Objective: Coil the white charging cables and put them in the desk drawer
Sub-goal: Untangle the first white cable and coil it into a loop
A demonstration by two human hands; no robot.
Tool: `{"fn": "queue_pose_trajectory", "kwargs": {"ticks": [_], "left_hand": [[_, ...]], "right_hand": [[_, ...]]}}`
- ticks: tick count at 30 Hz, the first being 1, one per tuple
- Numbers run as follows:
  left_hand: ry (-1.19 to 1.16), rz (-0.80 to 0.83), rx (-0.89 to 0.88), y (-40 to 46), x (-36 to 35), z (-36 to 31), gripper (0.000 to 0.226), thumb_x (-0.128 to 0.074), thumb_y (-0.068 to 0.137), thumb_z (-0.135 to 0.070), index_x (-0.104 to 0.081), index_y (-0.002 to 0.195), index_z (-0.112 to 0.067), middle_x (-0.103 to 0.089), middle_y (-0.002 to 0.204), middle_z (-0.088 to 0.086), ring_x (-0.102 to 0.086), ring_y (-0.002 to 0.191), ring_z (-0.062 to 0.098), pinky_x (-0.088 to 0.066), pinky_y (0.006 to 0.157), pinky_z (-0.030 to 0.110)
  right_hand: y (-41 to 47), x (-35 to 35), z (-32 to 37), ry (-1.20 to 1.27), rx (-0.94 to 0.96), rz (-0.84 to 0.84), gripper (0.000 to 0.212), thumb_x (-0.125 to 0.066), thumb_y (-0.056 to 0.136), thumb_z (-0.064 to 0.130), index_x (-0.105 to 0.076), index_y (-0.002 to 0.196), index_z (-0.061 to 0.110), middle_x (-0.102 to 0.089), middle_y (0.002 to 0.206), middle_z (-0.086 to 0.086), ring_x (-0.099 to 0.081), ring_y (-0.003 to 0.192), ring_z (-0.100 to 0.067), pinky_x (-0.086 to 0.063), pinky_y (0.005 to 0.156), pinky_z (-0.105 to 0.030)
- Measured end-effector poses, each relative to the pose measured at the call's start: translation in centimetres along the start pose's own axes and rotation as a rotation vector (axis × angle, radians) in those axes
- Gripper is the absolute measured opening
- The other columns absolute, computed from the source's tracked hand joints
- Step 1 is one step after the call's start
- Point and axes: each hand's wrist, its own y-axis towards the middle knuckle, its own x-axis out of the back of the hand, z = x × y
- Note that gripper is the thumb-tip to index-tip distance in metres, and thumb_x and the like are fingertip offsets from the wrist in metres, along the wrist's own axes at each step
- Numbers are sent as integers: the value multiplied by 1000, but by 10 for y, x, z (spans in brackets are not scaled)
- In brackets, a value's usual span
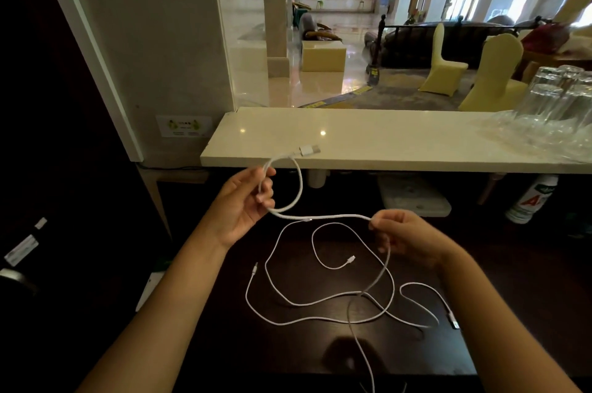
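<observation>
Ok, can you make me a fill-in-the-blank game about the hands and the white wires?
1. The left hand holds one loop of a ____ cable.
2. The right hand pinches the same cable, so both hands are ____ on it.
3. Another white cable lies loose on the ____ desk.
4. The upside-down drinking glasses stand on the pale ____.

Missing words: white; shut; dark; counter
</observation>
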Motion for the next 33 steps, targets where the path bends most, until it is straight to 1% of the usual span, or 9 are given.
{"fn": "queue_pose_trajectory", "kwargs": {"ticks": [6,9,11,13,16,19,24,29,33], "left_hand": [[151,78,172,-11,-2,14,42,-88,45,-42,-72,73,-15,-60,56,-4,-54,46,4,-44,44,14],[216,64,215,-15,-2,18,29,-80,59,-36,-71,75,-13,-61,57,-3,-54,45,4,-45,45,14],[256,40,227,-17,-5,19,14,-63,76,-23,-68,77,-10,-61,57,-3,-53,44,4,-45,45,14],[318,14,246,-19,-7,21,15,-49,86,-13,-63,82,-6,-62,57,-3,-53,44,4,-45,46,14],[334,-77,219,-21,-9,26,17,-47,91,-9,-62,85,-6,-64,62,-1,-57,49,6,-49,50,16],[267,-203,148,-20,-11,33,16,-47,92,-9,-62,88,-8,-69,68,1,-64,57,7,-52,53,17],[197,-222,100,-21,-19,39,17,-44,94,-12,-61,92,-12,-75,79,-1,-71,78,9,-55,62,17],[172,-236,81,-22,-23,46,19,-44,93,-9,-63,90,-11,-73,74,0,-68,67,10,-56,58,21],[133,-194,136,-26,-20,52,22,-44,93,-12,-66,98,-11,-75,86,3,-70,80,12,-57,67,23]], "right_hand": [[19,6,40,-541,-85,-148,27,-68,81,30,-58,64,13,-50,54,1,-51,46,-11,-47,50,-19],[26,-6,52,-455,-53,-226,26,-70,80,30,-58,69,10,-45,54,-1,-45,44,-12,-45,44,-19],[28,-19,58,-359,-47,-239,21,-67,83,26,-62,78,6,-45,57,-2,-44,46,-12,-46,46,-21],[28,-32,63,-224,-54,-221,17,-59,89,18,-64,82,4,-45,61,-3,-43,49,-11,-45,49,-23],[22,-54,72,79,-44,-154,25,-41,91,3,-66,90,2,-48,62,-1,-42,51,-10,-44,45,-18],[11,-80,67,197,22,-113,28,-40,89,-4,-63,104,1,-56,67,-2,-49,48,-7,-50,46,-18],[-2,-118,44,70,140,-143,19,-44,91,-3,-60,98,5,-61,72,-7,-58,50,-10,-55,51,-19],[1,-132,21,-171,242,-253,12,-53,88,4,-59,85,13,-63,74,-8,-63,56,-14,-59,57,-29],[-3,-132,13,-397,399,-336,4,-57,86,10,-61,84,11,-64,76,-9,-65,67,-23,-57,64,-37]]}}
